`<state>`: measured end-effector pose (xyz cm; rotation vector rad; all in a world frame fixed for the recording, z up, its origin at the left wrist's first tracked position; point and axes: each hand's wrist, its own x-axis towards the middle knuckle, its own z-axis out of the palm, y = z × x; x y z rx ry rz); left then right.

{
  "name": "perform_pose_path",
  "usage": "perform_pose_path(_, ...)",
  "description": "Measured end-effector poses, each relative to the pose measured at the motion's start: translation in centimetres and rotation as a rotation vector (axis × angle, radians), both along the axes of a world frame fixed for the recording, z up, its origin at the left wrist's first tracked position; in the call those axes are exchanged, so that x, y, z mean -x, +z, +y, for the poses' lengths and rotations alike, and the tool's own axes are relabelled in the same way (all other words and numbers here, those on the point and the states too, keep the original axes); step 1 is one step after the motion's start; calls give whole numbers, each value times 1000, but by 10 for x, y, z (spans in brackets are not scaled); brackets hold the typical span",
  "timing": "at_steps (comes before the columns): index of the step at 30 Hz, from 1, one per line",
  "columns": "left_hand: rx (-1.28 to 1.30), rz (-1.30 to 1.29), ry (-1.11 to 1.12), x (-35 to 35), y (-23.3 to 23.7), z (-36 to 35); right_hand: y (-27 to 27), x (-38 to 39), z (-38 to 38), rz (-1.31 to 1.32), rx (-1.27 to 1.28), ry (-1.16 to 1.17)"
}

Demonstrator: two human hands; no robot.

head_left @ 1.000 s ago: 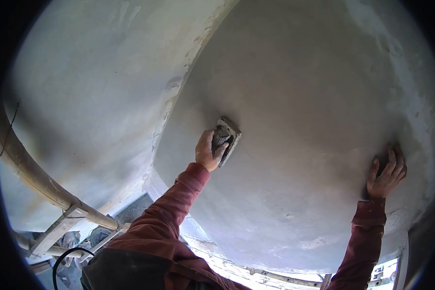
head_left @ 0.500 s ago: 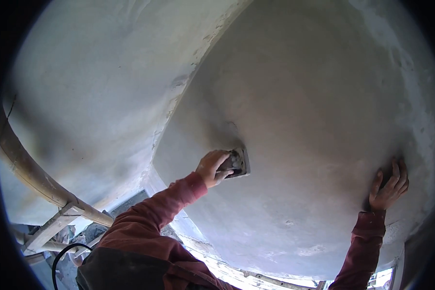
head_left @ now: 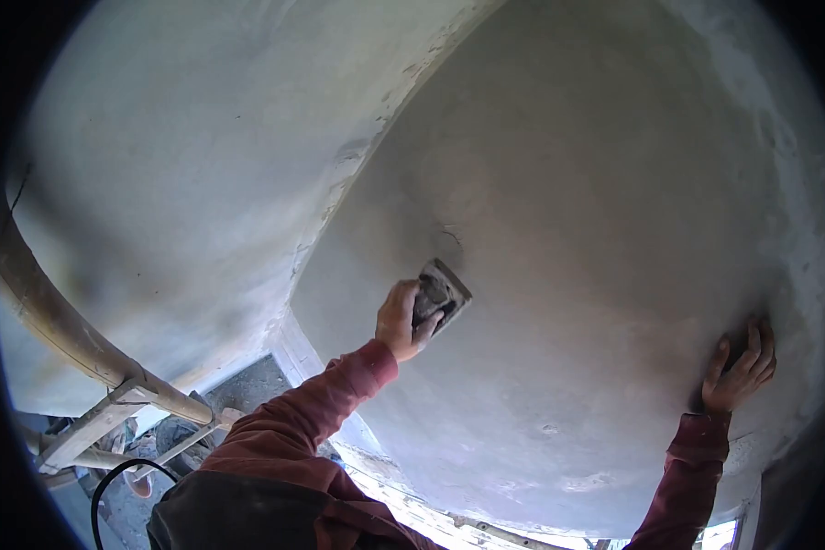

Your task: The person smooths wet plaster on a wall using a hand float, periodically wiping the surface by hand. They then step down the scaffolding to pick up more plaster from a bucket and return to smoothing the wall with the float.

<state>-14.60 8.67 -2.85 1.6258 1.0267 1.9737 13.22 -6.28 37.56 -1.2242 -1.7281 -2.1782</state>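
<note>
My left hand (head_left: 398, 323) is closed round the back of a small, dark, plaster-smeared hand float (head_left: 445, 295). The float is held at the grey plastered wall (head_left: 559, 257), its plate turned at a slant; whether its whole face touches cannot be told. Just above it, a short curved mark (head_left: 451, 234) shows in the plaster. Farther right, my right hand (head_left: 741, 368) rests on the same wall with its fingers spread and holds nothing. Red sleeves cover both forearms.
A paler wall (head_left: 192, 183) meets the grey one along a rough corner edge (head_left: 344, 179). At lower left, a round pole (head_left: 73, 335) joins a wooden crosspiece (head_left: 96, 426). A black cable (head_left: 101, 490) loops below, and bright openings show along the bottom.
The float has turned clockwise in my left hand's grip and shifted slightly up and left. My right hand appears a little lower in the view, still spread on the wall.
</note>
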Motion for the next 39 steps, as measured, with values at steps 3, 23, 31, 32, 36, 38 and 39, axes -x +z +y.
perform_pose_path(3, 5, -10, 214, 8, 31, 42, 0, 4, 0, -4, 6, -4)
perform_pose_path(23, 298, -491, 261, 41, 1, 89, 1, 3, 1, -10, 2, -5)
perform_pose_path(31, 29, -367, 190, -1, 22, 74, 1, 3, -1, -14, 16, -36)
perform_pose_path(32, 22, -369, 193, 5, 5, 78, 1, 3, 0, -15, 9, -31)
perform_pose_path(36, 367, -618, 86, 29, 15, 98, 3, 2, 0, -21, 21, -27)
perform_pose_path(38, 176, -477, 186, 24, 52, 103, -1, 3, 0, -19, 41, -31)
perform_pose_path(39, 113, -442, 219, 17, 58, 94, -1, 3, -1, -14, 41, -30)
